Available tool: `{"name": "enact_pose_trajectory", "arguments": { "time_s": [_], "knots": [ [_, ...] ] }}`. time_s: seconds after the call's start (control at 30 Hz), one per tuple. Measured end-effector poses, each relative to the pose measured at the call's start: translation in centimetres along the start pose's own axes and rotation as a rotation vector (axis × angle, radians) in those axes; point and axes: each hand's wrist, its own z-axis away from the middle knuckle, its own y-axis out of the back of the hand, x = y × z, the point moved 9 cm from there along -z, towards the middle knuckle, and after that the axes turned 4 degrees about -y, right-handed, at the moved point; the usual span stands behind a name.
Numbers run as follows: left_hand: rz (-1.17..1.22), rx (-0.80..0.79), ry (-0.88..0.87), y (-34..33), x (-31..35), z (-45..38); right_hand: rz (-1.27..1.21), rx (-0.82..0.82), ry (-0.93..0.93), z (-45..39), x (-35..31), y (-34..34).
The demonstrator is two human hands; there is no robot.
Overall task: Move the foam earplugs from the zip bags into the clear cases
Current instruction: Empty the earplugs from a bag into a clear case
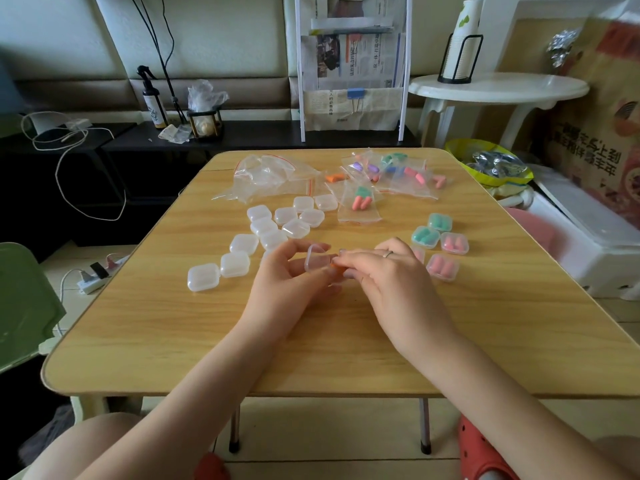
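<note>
Left hand [287,268] holding an open clear case [317,259] at frame centre, right hand [377,268] pinching 1 orange earplug [335,268] just right of it, earplug lying roughly left-right, tip hidden.

- near half of wooden table [194,334] bare, open approach
- empty clear cases [277,226] crowd left-centre
- zip bags [360,188] block far edge
- filled cases [440,244] right
</note>
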Motion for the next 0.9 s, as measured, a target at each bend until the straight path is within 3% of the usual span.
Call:
{"name": "enact_pose_trajectory", "arguments": {
  "time_s": [0.4,0.5,0.63,0.73,0.9],
  "knots": [
    [-0.136,0.081,-0.008,0.7,-0.2,0.0,0.188,-0.005,0.033,0.4,-0.5,-1.2],
    [-0.070,0.105,0.044,0.8,-0.6,-0.1,0.214,0.002,0.070,0.4,-0.9,-1.2],
    [-0.080,0.106,0.061,0.7,-0.7,-0.1,0.209,-0.081,0.080,0.7,-1.0,-2.0],
    [-0.124,0.112,0.057,0.9,-0.8,0.0,0.037,-0.046,0.010,0.3,0.2,-1.7],
    [-0.163,0.094,0.064,0.8,-0.6,0.1,-0.347,-0.011,-0.285,-0.3,2.7,-0.7]
  ]
}}
